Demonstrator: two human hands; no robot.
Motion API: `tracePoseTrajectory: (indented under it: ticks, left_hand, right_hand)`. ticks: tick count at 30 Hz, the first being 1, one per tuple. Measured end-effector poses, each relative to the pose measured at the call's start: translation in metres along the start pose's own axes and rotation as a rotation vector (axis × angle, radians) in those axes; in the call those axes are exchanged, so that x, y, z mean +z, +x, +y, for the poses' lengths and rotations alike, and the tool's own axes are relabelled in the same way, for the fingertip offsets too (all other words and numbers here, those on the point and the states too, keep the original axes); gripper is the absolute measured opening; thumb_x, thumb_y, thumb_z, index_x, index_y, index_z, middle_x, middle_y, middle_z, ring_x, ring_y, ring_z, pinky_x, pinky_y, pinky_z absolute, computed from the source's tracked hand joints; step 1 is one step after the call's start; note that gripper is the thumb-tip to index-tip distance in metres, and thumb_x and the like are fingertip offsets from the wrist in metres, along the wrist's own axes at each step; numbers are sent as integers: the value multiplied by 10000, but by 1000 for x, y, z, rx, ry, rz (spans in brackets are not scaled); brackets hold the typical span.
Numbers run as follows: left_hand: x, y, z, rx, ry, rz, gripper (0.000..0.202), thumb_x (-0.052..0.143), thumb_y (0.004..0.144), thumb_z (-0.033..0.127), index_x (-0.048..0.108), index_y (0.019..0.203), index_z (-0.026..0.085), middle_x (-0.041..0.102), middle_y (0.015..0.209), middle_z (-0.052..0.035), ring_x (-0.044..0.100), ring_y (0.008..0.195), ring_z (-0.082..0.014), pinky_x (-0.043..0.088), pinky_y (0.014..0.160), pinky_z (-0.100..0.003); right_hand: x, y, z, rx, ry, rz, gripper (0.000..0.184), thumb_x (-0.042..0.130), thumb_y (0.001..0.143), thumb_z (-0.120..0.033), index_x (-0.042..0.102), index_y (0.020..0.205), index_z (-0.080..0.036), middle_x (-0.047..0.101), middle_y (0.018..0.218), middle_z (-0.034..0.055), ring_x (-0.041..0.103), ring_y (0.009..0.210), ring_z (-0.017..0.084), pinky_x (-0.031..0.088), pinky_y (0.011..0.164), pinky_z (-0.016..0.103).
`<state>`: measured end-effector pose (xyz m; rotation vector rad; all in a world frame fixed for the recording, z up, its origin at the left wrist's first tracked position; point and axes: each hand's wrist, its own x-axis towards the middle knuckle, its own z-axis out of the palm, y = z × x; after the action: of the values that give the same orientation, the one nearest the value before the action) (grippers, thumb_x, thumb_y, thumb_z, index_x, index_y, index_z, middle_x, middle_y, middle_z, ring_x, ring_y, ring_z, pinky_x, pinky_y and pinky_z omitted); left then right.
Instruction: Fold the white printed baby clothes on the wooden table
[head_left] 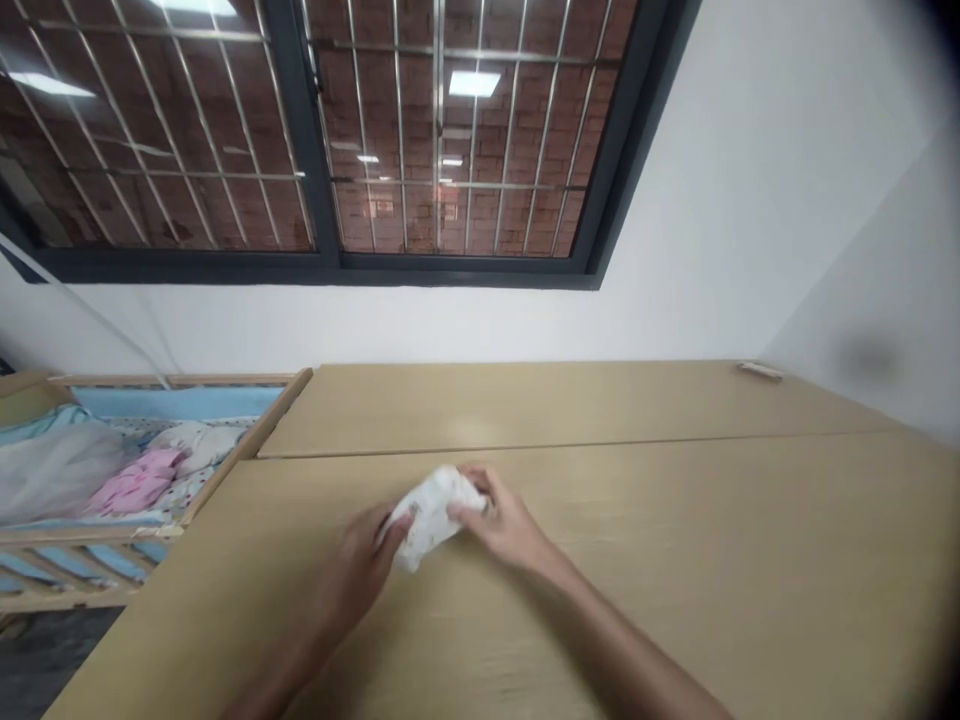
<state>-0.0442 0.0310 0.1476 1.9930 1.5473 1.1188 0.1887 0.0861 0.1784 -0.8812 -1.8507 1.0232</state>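
A small crumpled white cloth (433, 513) lies on the light wooden table (675, 560), a little left of the middle. My left hand (365, 566) reaches in from below and pinches the cloth's lower left edge. My right hand (501, 519) grips its right side, thumb on top and fingers curled round the far edge. Both hands are closed on the cloth, which rests on or just above the tabletop.
A wooden baby cot (247, 437) stands to the left against the table, holding pink (135, 482), white and grey clothes on blue bedding. A small flat wooden piece (760, 371) lies at the table's far right. A barred window and white walls are behind.
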Motion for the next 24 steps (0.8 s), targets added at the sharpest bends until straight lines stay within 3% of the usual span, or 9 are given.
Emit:
tracePoseTrajectory:
  ticks: [3,6,9,12,14,16,18,20,24]
  left_hand:
    - [-16,5,23,-155,-421,-81,380,533,959,522,597,1145,197,735,933,-55,721,861,-236,583,674,-315]
    - [-8,3,24,-284,-610,-118,637,642,868,559,421,1334,185,735,877,-50,726,817,-253,577,642,-336]
    - [15,-2,1,-321,-460,-162,747,572,875,601,283,1392,146,720,796,-26,709,692,-226,548,573,-308]
    - [34,-8,-26,-328,-305,-178,689,514,910,576,315,1381,115,682,721,3,685,624,-217,520,539,-292]
    - [38,-12,-36,-312,-176,-155,560,502,935,520,422,1326,127,671,727,-7,690,677,-239,543,615,-340]
    - [39,-16,-37,-266,-42,-105,427,489,952,461,529,1234,143,698,900,-85,692,892,-297,549,798,-447]
    - [41,-20,-32,-199,60,-54,387,458,971,425,571,1215,147,647,1197,-172,591,1175,-350,466,990,-539]
    - [48,-26,-26,-134,119,-29,425,447,984,417,552,1295,148,516,1427,-194,448,1350,-361,376,1099,-562]
    - [71,-37,-20,55,364,-24,540,409,1007,408,424,1462,117,395,1557,-190,347,1446,-342,372,1131,-512]
  right_hand:
    - [-11,32,-24,34,155,-20,486,685,885,-435,465,1254,-207,620,1106,70,616,905,183,526,727,289]
    - [-11,56,-19,97,150,-136,467,709,859,-401,501,1227,-203,608,952,14,581,783,146,492,631,241]
    - [1,68,17,168,40,-221,407,696,840,-318,529,1184,-179,605,853,-16,575,731,134,468,591,216]
    - [16,69,62,204,-189,-262,302,693,824,-247,586,1090,-151,654,899,11,607,767,141,488,638,224]
    - [24,67,84,207,-287,-267,228,680,822,-185,615,1035,-138,675,931,36,627,810,156,511,719,259]
    - [26,64,96,190,-326,-237,192,630,849,-134,626,1040,-125,680,1014,78,640,915,187,511,850,319]
    - [25,64,96,159,-359,-186,203,555,912,-140,615,1105,-116,654,1142,128,623,1053,217,474,969,377]
    - [22,64,88,130,-384,-133,246,492,978,-198,582,1192,-119,611,1250,156,584,1166,237,435,1037,413]
    - [21,63,56,-17,-453,-127,330,445,1036,-326,532,1305,-155,579,1344,143,523,1285,245,398,1097,422]
